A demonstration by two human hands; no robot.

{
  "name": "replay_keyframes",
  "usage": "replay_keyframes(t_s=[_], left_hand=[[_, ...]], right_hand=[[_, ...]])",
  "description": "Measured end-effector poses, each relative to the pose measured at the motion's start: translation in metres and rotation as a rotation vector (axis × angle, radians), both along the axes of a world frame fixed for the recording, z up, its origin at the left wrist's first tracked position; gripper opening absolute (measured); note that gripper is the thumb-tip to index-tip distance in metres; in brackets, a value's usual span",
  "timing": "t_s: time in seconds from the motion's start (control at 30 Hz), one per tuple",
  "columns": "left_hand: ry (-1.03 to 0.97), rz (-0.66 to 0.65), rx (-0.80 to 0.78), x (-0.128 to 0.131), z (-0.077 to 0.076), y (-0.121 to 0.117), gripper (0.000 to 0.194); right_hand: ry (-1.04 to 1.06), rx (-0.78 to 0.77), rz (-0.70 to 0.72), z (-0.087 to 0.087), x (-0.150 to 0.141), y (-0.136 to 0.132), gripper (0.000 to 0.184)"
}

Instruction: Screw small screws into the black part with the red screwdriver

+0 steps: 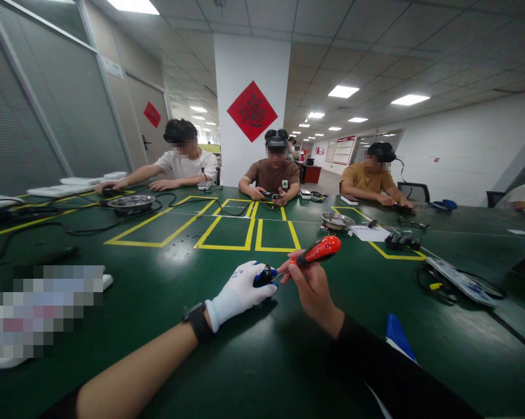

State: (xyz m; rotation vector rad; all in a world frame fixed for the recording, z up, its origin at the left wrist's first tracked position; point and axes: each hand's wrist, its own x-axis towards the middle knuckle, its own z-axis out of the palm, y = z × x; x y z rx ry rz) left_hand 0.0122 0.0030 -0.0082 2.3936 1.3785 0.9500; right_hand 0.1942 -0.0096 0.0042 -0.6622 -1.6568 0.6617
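Wristwatch (197, 322) at left wrist; beyond it, left hand (247, 286) in white glove (222, 302), fingers wrapped around small black part (264, 277) low over the bench (236, 378). Right hand (312, 291) bare, fingers pinching the front of a red-and-black screwdriver (318, 251); shaft runs to the part, tip contact too small to tell. Part looks light and stiff, perhaps slick; best held by its sides, away from the shaft. Screwdriver likely rigid, weight toward the bulbous handle; take hold where the handle narrows. Blue-and-white cloth item (399, 337), maybe a glove, beside right sleeve (388, 366). Sideways room judged good, bounded left by pixelated white-edged object (44, 314), right by flat white device (460, 282) with cables. Ahead: yellow tape (222, 248), then white paper (369, 234) and metal bowl (334, 225). Far edge: seated co-workers (273, 174), white pillar (251, 64) behind.
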Motion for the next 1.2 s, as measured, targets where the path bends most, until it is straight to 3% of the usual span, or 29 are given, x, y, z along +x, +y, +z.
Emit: replay_keyframes(t_s=[0.3, 0.5, 0.73, 0.83, 1.03, 1.2], left_hand=[[-0.011, -0.038, -0.042, -0.002, 0.000, 0.001, 0.028], [-0.025, -0.054, -0.068, -0.001, 0.004, -0.002, 0.026], [-0.010, -0.037, -0.032, -0.001, 0.005, -0.003, 0.022], [-0.008, -0.039, -0.023, -0.001, 0.003, -0.002, 0.023], [-0.020, -0.041, -0.027, -0.002, 0.003, -0.002, 0.024], [-0.021, -0.025, -0.034, -0.001, 0.004, -0.003, 0.024]], right_hand=[[0.046, -0.029, 0.022, -0.003, -0.001, 0.001, 0.016], [0.293, -0.168, 0.188, 0.004, -0.010, 0.003, 0.023], [0.304, -0.301, 0.317, 0.012, -0.006, 0.002, 0.030], [0.269, -0.286, 0.276, 0.010, -0.006, 0.002, 0.032], [0.231, -0.179, 0.067, 0.011, -0.006, 0.006, 0.019], [0.271, -0.226, 0.226, 0.016, -0.006, 0.006, 0.018]])
